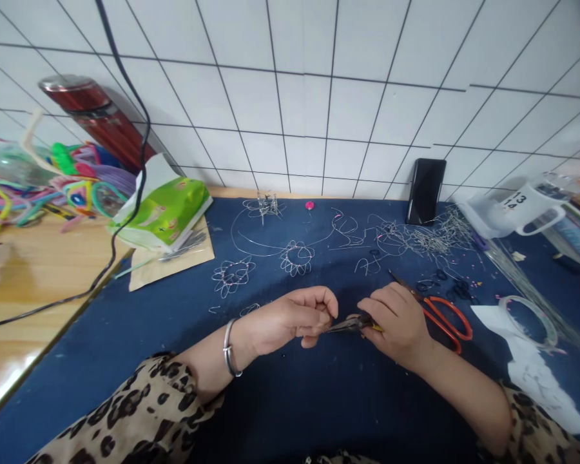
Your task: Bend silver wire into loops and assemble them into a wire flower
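One dark blue work surface point(275, 406) is spreading near; above it, centrally, the right hand point(400, 325) is gripping pliers point(350, 323), the left hand point(287, 317) is curling at their tip, contents indiscernible; scissors point(457, 310) are lying right, wire flowers point(288, 260) farther, a phone point(425, 192) is leaning against the far tiled wall point(302, 103)

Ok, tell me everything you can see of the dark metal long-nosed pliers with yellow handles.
The dark metal long-nosed pliers are slim and tapering, held in the right hand, which hides most of the handles; a little yellow shows. Their nose points left above the dark blue work surface, its tip by the left hand. Whether it touches or grips anything is too small to tell.
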`<state>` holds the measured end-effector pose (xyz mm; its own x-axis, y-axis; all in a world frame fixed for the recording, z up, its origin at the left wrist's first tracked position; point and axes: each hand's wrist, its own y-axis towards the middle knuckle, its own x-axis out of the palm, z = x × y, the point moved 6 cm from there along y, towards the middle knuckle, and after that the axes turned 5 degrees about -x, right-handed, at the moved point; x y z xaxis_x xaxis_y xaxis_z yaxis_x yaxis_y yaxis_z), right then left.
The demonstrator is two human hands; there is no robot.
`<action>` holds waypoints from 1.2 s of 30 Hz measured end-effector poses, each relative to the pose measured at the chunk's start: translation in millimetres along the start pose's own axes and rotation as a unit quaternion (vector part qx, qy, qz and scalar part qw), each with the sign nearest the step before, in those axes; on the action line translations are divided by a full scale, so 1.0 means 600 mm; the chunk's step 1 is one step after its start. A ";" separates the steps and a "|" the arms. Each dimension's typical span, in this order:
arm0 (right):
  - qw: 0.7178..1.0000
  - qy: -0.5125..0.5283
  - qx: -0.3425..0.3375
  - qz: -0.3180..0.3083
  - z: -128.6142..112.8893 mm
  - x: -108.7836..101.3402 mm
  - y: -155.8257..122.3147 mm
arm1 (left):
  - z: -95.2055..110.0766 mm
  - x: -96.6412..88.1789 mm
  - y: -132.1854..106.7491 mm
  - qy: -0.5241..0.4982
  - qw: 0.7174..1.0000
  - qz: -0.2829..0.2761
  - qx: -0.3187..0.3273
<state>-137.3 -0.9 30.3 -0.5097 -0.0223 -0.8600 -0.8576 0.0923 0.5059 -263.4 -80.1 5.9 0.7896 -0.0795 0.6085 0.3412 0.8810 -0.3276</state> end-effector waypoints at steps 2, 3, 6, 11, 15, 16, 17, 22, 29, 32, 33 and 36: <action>1.000 -0.006 -0.002 -0.004 0.001 0.000 0.000 | -0.001 0.002 0.000 -0.003 1.000 0.004 -0.006; 1.000 -0.011 -0.002 -0.005 0.002 -0.001 0.000 | -0.002 0.003 0.000 -0.006 1.000 0.013 -0.006; 0.999 -0.044 -0.007 -0.003 0.004 -0.008 0.001 | -0.002 0.002 0.000 -0.028 0.997 0.074 0.016; 0.990 -0.136 -0.026 -0.006 0.005 -0.018 0.003 | -0.010 -0.003 -0.003 -0.061 0.982 0.170 0.047; 0.981 -0.191 -0.037 0.015 0.005 -0.026 0.000 | -0.014 -0.005 -0.005 -0.092 0.973 0.203 0.057; 0.979 -0.200 -0.040 0.023 0.005 -0.028 -0.001 | -0.016 -0.005 -0.004 -0.104 0.971 0.208 0.059; 0.977 -0.208 -0.045 0.031 0.004 -0.029 -0.002 | -0.018 -0.005 -0.004 -0.116 0.969 0.211 0.059; 0.971 -0.227 -0.062 0.053 0.002 -0.033 -0.004 | -0.034 -0.001 0.003 -0.149 0.969 0.193 0.039; 0.969 -0.237 -0.063 0.045 0.004 -0.031 -0.003 | -0.036 -0.005 0.006 -0.139 0.971 0.193 0.028; 0.969 -0.235 -0.064 0.045 0.003 -0.029 -0.001 | -0.032 -0.008 0.005 -0.120 0.972 0.201 0.036; 0.969 -0.234 -0.065 0.042 0.003 -0.028 -0.001 | -0.031 -0.009 0.004 -0.113 0.972 0.204 0.037; 0.970 -0.229 -0.070 0.032 0.003 -0.025 0.000 | -0.027 -0.010 0.002 -0.099 0.971 0.215 0.040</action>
<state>-129.6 1.1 43.0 -0.5066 0.4260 -0.7496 -0.8420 -0.0575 0.5364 -259.4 -86.0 -10.0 0.7338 0.3877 0.5579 -0.0443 0.8467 -0.5302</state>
